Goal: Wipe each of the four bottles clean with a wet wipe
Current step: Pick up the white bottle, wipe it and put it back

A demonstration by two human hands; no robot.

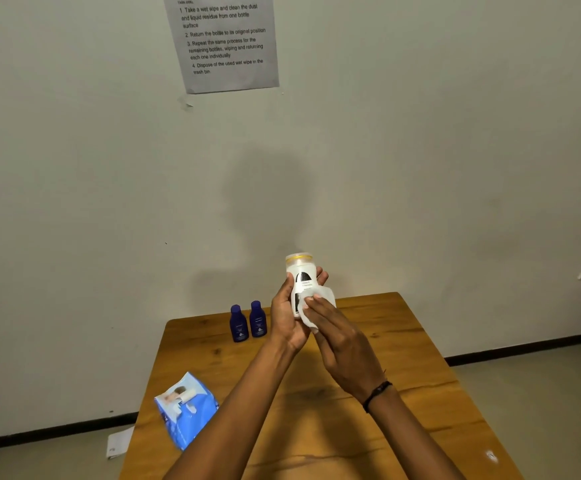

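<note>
My left hand [287, 318] holds a white bottle [301, 271] with a black-and-white label upright above the far part of the wooden table [403, 393]. My right hand [337, 337] presses a white wet wipe [320, 299] against the bottle's lower front. Two dark blue bottles [238, 323] [258, 319] stand side by side near the table's far left edge, just left of my left hand. A fourth bottle does not show in this view.
A blue pack of wet wipes [186, 408] lies at the table's left edge, close to my left forearm. A sheet of paper [119, 443] lies on the floor left of the table. An instruction sheet [225, 43] hangs on the wall.
</note>
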